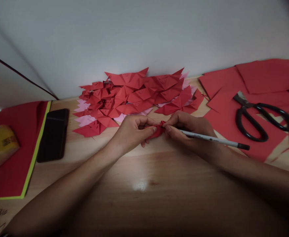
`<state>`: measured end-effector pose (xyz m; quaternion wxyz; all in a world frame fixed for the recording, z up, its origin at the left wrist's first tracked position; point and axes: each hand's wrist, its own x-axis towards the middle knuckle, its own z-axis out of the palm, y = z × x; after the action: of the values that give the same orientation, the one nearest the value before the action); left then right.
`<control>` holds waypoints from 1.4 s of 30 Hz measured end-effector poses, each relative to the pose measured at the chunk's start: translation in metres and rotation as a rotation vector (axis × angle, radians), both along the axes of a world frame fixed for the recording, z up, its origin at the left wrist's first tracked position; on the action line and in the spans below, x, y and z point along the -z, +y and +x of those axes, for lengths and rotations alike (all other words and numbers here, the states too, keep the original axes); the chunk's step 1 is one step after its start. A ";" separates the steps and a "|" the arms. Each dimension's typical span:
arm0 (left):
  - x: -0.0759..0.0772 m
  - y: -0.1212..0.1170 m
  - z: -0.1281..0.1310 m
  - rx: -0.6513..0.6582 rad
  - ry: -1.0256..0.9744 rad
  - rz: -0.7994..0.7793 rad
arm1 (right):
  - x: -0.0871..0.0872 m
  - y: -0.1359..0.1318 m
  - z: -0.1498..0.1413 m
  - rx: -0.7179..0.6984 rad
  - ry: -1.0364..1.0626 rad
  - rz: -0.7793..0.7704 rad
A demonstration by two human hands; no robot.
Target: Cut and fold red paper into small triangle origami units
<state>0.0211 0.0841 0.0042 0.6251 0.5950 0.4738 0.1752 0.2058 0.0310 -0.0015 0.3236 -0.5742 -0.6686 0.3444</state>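
Note:
Between my two hands is a small folded red paper piece [156, 132]. My left hand [135, 130] pinches its left side between thumb and fingers. My right hand [184, 126] is closed round a grey marker pen [208, 136], whose black end points out to the right. The pen's tip is hidden among the right fingers, close to the paper. Just beyond my hands lies a pile of red folded paper figures [134, 95], with pink ones [86, 119] showing beneath; some carry small drawn marks.
Black-handled scissors [251, 115] lie on red paper sheets [260, 77] at the right. A black phone [52, 135] is at the left, beside a red stack with a yellow edge [25, 174] and a yellow packet [2, 144] on it. A pale wall [144, 36] stands behind the wooden table [139, 204].

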 end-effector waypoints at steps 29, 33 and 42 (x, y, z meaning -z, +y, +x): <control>0.000 0.001 0.000 -0.008 -0.007 0.008 | 0.002 -0.001 -0.001 0.022 0.014 0.013; -0.001 0.000 0.001 -0.006 -0.006 0.009 | 0.001 -0.001 -0.002 0.014 0.021 0.003; 0.003 0.003 -0.003 0.025 -0.098 0.016 | 0.017 -0.001 0.005 0.172 0.274 0.171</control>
<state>0.0181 0.0868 0.0013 0.6450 0.5965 0.4338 0.1999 0.2109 0.0304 -0.0185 0.4874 -0.5475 -0.5935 0.3323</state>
